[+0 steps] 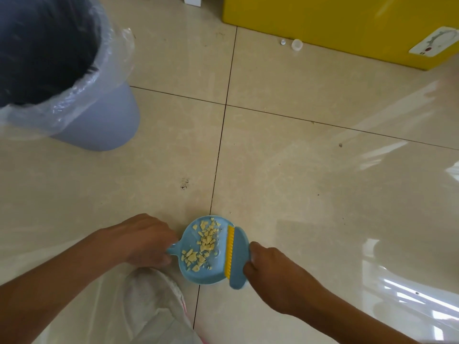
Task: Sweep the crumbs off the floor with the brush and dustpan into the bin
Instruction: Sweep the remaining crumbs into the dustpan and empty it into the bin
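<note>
Your left hand (146, 238) curled round the handle of the blue dustpan (210, 276), pan on the tiled floor (298, 170); your right hand (268, 264) gripping the blue brush (239, 254), yellow bristles at the pan's right edge; pale crumbs (205, 242) inside the pan; grey lined bin (99, 125) well apart, upper left

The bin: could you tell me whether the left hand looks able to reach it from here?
Probably yes: only open floor lies between the left hand, gripping the dustpan, and the bin.
</note>
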Action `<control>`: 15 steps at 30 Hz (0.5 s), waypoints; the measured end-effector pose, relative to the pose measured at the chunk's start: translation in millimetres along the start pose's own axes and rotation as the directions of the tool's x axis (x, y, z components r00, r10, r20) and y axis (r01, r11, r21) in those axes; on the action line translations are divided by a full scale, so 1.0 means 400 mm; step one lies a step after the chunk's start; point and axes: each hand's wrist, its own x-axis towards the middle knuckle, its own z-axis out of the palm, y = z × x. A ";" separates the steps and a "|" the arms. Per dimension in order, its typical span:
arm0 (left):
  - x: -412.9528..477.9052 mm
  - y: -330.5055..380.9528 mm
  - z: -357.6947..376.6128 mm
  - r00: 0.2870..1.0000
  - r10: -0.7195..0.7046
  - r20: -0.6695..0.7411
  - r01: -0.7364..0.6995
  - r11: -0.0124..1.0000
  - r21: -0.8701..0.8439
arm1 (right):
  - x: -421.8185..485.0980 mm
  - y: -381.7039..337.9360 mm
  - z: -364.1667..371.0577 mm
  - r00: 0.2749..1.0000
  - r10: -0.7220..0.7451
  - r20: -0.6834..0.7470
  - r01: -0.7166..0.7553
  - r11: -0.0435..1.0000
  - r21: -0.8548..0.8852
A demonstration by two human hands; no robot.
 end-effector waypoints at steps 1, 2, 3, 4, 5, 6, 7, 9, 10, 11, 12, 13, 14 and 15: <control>-0.002 -0.002 -0.002 1.000 -0.007 0.004 0.007 1.000 -0.005 | -0.008 0.013 -0.014 1.000 0.022 -0.007 -0.022 0.999 0.027; -0.006 -0.004 -0.005 1.000 -0.012 0.012 0.012 1.000 -0.002 | -0.013 0.028 -0.027 0.999 0.049 -0.012 -0.049 0.998 0.027; -0.010 -0.004 -0.010 1.000 -0.014 0.018 0.014 1.000 0.004 | -0.017 0.043 -0.039 0.997 0.071 -0.014 -0.071 0.997 0.007; -0.013 -0.004 -0.014 1.000 -0.018 0.019 0.018 1.000 0.010 | -0.020 0.056 -0.048 0.996 0.092 -0.014 -0.092 0.995 -0.021; -0.015 -0.004 -0.018 1.000 -0.020 0.012 0.020 1.000 0.019 | -0.021 0.062 -0.053 0.994 0.107 -0.012 -0.108 0.993 -0.053; -0.015 -0.004 -0.021 1.000 -0.017 0.000 0.017 0.999 0.030 | -0.017 0.063 -0.053 0.993 0.115 0.001 -0.115 0.991 -0.074; -0.016 -0.003 -0.022 1.000 -0.010 -0.009 0.010 0.999 0.049 | -0.010 0.057 -0.048 0.993 0.117 0.026 -0.114 0.991 -0.075; -0.012 0.000 -0.024 1.000 -0.006 -0.012 0.007 0.997 0.079 | 0.016 0.030 -0.028 0.994 0.095 0.060 -0.092 0.995 -0.042; -0.009 0.001 -0.025 1.000 -0.007 -0.009 0.007 0.997 0.083 | 0.029 0.012 -0.017 0.995 0.084 0.053 -0.084 0.996 -0.010; -0.006 0.001 -0.027 1.000 -0.003 -0.007 0.003 0.996 0.086 | 0.039 -0.006 -0.008 0.996 0.076 0.038 -0.077 0.997 0.030; -0.004 0.000 -0.028 1.000 0.004 -0.007 -0.003 0.996 0.086 | 0.046 -0.020 0.000 0.997 0.070 0.022 -0.071 0.995 0.067; -0.001 -0.003 -0.030 1.000 0.005 -0.003 -0.005 0.996 0.085 | 0.047 -0.028 0.003 0.998 0.060 0.012 -0.061 0.994 0.090; 0.002 -0.006 -0.031 1.000 0.004 0.004 -0.004 0.997 0.076 | 0.045 -0.031 0.001 0.999 0.045 0.012 -0.046 0.994 0.100; 0.004 -0.011 -0.031 1.000 0.002 0.010 -0.002 0.998 0.064 | 0.040 -0.028 -0.007 1.000 0.024 0.015 -0.026 0.994 0.102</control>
